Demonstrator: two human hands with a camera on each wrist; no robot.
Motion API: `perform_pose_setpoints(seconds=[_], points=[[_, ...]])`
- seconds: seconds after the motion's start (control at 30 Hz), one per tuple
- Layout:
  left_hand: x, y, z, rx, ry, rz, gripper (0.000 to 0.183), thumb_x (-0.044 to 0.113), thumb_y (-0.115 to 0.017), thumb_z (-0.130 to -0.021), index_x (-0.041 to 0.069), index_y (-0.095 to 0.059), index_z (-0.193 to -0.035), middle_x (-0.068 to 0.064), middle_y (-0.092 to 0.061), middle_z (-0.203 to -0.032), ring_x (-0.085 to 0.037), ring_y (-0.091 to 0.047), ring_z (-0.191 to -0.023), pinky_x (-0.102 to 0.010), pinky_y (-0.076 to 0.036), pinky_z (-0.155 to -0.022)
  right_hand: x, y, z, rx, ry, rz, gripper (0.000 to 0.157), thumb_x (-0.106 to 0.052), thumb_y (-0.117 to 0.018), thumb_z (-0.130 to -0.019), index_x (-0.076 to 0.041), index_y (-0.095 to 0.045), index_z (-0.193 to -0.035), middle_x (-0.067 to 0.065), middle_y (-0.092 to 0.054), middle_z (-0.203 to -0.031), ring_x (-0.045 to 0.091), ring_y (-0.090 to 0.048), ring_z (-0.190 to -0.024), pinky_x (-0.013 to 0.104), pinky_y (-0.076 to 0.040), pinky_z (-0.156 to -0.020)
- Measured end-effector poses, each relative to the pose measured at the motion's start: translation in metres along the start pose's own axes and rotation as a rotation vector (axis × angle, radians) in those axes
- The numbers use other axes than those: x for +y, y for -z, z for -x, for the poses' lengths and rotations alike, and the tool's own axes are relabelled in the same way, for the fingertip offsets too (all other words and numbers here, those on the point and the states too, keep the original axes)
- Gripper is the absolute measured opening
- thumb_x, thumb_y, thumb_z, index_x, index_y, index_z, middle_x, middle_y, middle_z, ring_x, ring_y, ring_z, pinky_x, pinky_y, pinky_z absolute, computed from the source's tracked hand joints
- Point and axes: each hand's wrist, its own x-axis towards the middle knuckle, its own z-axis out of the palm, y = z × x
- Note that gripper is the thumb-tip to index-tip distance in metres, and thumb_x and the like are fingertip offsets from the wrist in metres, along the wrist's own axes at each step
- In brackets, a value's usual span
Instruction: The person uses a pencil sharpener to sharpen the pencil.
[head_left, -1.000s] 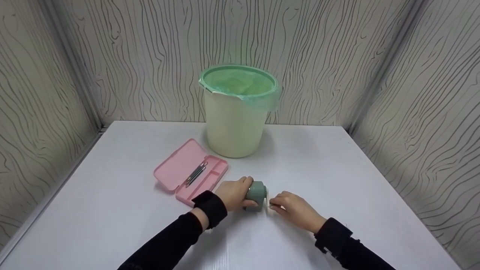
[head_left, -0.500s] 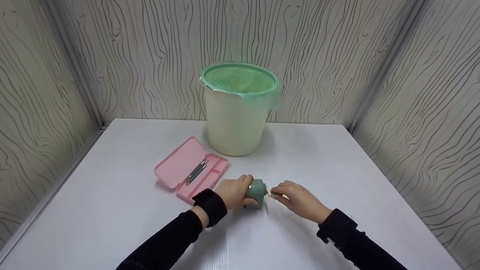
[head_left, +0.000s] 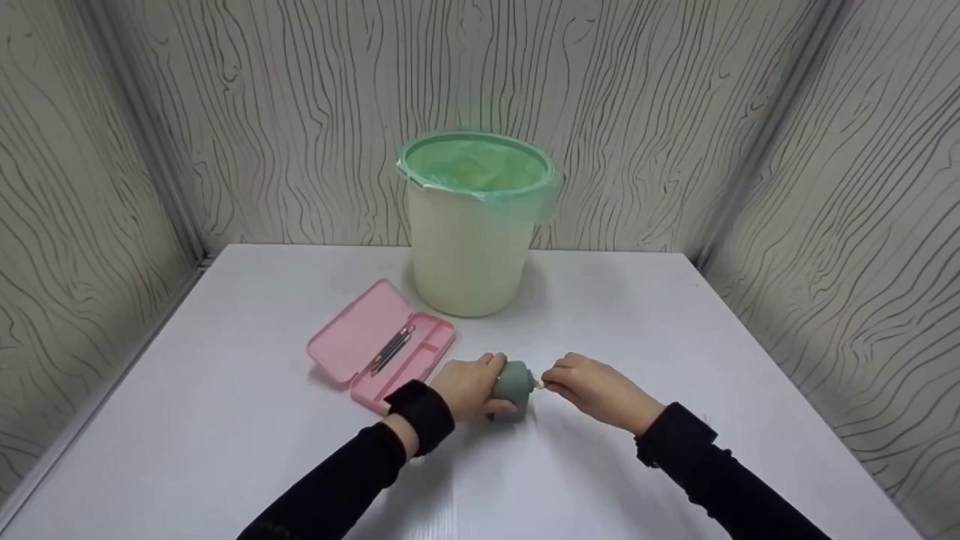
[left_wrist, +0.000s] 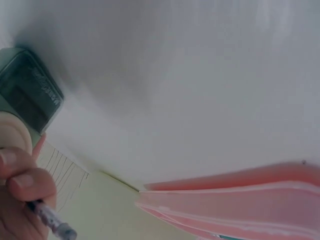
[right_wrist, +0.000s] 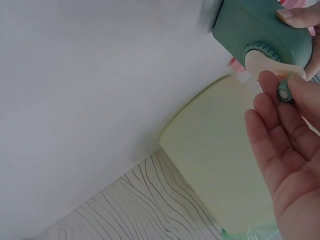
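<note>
Wrists: a black band [head_left: 424, 420] on the left and another [head_left: 675, 435] on the right, closest to me.
Left hand: mine [head_left: 466, 386] is wrapped round the green sharpener [head_left: 512, 390], which lies between my two hands, its toothed collar toward the right one; whether it touches the table [head_left: 645, 322] I can't tell.
Pencil: the back end of a dark pencil [left_wrist: 52, 222] sticks out past my left fingers; its tip is hidden.
Right hand: mine [head_left: 596, 386] is just beside the sharpener, thumb and forefinger pinching the small green knob [right_wrist: 284, 90], the other fingers held fairly straight.
Crank: the cream arm [right_wrist: 260, 62] runs from the collar to that knob.
Just changed: a second ago the crank pointed down toward the table; now its end has come up and my right hand sits higher, while my left has barely shifted. I read that as part of a turn, with the left hand bracing.
Pencil case: pink [head_left: 356, 330], lid laid back, just beyond and left of my left hand, with a few pencils [head_left: 391, 350] inside.
Bin: pale [head_left: 469, 247], ahead of my left hand and well apart from it, a green liner [head_left: 525, 195] over its rim.
Wall: wood-grain panel [head_left: 637, 75], farthest from both hands.
</note>
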Motion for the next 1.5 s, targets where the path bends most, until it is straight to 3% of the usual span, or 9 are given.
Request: perform_pose_setpoints(seconds=[0.57,1.13,1.5], points=[[-0.003,0.001,0.000,-0.014,-0.032,0.020,0.064,0.056,-0.067,-0.093,0.009,-0.049,-0.132,-0.007,-0.069,-0.108,-0.018,-0.069,-0.081,-0.031,-0.058,-0.073,-0.001,0.001,-0.016,0.036,-0.010,0.200,0.004,-0.007,-0.073,-0.092,-0.011,-0.073,-0.094,0.002,-0.074,-0.088,0.017,-0.068,-0.084,0.027,-0.058,-0.071],[-0.006,0.000,0.000,0.034,-0.075,-0.003,0.063,0.056,-0.069,-0.093,0.008,-0.049,-0.129,-0.005,-0.066,-0.102,-0.016,-0.065,-0.073,-0.029,-0.054,-0.065,0.005,-0.009,-0.033,0.088,-0.101,0.197,0.003,-0.007,-0.074,-0.090,-0.009,-0.076,-0.090,0.003,-0.074,-0.083,0.020,-0.067,-0.080,0.031,-0.057,-0.069],[-0.006,-0.003,0.002,0.027,-0.073,0.001,0.063,0.055,-0.068,-0.093,0.009,-0.048,-0.131,-0.005,-0.066,-0.104,-0.015,-0.066,-0.074,-0.028,-0.054,-0.067,0.018,-0.032,-0.043,0.063,-0.106,0.156,0.007,-0.003,-0.073,-0.089,-0.007,-0.076,-0.085,0.004,-0.074,-0.078,0.020,-0.067,-0.076,0.032,-0.057,-0.067]])
